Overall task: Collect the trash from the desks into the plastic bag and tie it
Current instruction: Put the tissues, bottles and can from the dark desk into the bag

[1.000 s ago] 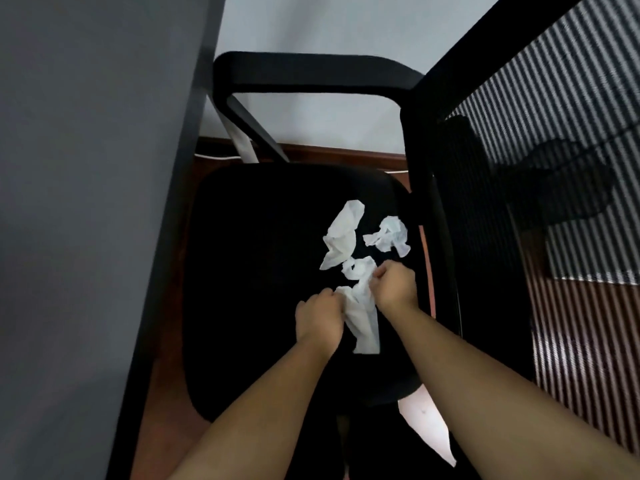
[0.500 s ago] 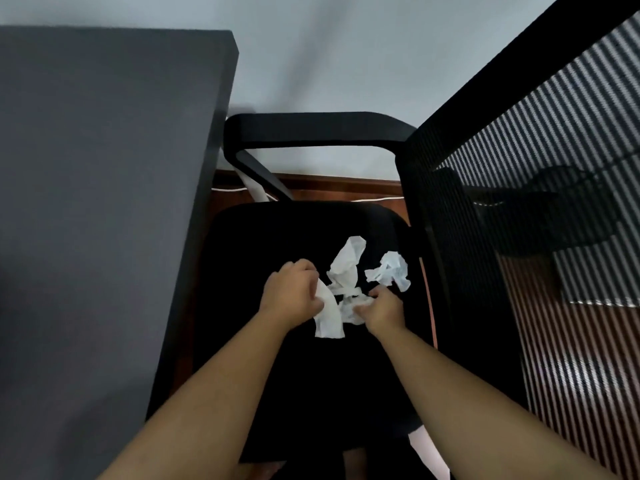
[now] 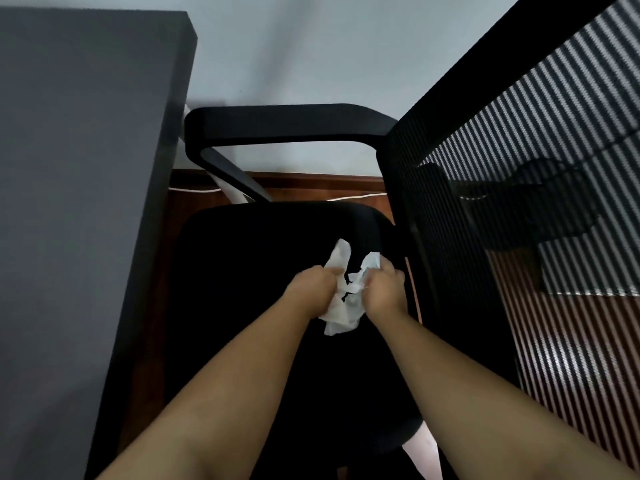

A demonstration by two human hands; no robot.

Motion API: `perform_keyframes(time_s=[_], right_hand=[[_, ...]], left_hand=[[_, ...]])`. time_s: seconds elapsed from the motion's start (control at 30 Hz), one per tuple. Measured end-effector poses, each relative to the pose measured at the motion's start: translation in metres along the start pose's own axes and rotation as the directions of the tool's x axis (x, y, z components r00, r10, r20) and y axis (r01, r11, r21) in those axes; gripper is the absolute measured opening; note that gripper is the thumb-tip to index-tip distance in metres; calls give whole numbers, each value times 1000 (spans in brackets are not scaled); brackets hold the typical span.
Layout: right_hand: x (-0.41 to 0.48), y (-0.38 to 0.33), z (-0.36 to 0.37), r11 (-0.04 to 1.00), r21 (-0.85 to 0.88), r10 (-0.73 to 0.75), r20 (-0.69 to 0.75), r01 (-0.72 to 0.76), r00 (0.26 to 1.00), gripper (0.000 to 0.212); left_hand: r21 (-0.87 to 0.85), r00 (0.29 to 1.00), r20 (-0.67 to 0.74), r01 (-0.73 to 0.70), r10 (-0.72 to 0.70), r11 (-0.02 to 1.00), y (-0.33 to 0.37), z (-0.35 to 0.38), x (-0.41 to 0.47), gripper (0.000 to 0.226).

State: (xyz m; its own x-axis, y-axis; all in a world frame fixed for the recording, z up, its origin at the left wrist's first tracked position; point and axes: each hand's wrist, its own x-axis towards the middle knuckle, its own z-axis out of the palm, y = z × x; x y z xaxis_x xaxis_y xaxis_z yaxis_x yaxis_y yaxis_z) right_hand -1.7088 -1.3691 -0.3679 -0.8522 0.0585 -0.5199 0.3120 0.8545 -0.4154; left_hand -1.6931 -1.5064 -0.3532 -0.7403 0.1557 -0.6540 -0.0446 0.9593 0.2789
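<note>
White crumpled paper (image 3: 341, 306) was bunched up between two hands, over the black chair seat (image 3: 242, 306). The left hand (image 3: 313, 284) had its fingers curled tight round one side of the paper. One bit of paper stuck up past its knuckles. The right hand (image 3: 384, 289) had its fingers curled round the other side, and another scrunched bit poked up just beside it. A loose end of the paper hung down between the two wrists. Both hands were close together, with only the paper between them. It was hard to tell if the paper touched the seat or was lifted just off it.

The paper was near the back right part of the seat, close to the mesh back (image 3: 519, 168) of the chair. The mesh back was black and stripy with light, and it stood up on the right. A black armrest (image 3: 284, 121) curved over the far side of the seat. A dark grey desk (image 3: 69, 168) filled the left side, right next to the chair. Behind the chair was a pale wall (image 3: 294, 46). A thin white cord (image 3: 353, 196) ran along the bottom of it. The floor (image 3: 571, 341) was reddish brown wood. Both arms were bare and reached out from the bottom of the view.
</note>
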Motion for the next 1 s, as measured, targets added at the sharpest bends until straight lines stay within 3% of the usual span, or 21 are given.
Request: perform_keyframes(time_s=[0.13, 0.37, 0.5, 0.7, 0.87, 1.0], right_hand=[[-1, -3, -4, 979, -205, -22, -35, 14, 999, 23], [-43, -26, -55, 984, -39, -178, -46, 176, 983, 18], [-73, -65, -110, 961, 32, -270, -121, 275, 955, 14], [-124, -162, -202, 876, 10, -468, -226, 482, 854, 11], [-194, -251, -224, 672, 159, -674, -272, 723, 687, 13], [-266, -309, -200, 512, 225, -783, -274, 829, 558, 12]], left_hand=[[-137, 985, -115, 109, -125, 985, -2, 7, 0, 18], [-63, 978, -122, 165, -172, 984, -8, -43, -57, 9], [-110, 932, -298, 181, -206, 977, -14, -110, -126, 7], [-242, 718, -602, 254, -350, 936, -19, -210, -255, 9], [-308, 471, -761, 342, -446, 888, -34, -238, -374, 4], [-352, 274, -833, 407, -481, 842, -60, -230, -458, 2]])
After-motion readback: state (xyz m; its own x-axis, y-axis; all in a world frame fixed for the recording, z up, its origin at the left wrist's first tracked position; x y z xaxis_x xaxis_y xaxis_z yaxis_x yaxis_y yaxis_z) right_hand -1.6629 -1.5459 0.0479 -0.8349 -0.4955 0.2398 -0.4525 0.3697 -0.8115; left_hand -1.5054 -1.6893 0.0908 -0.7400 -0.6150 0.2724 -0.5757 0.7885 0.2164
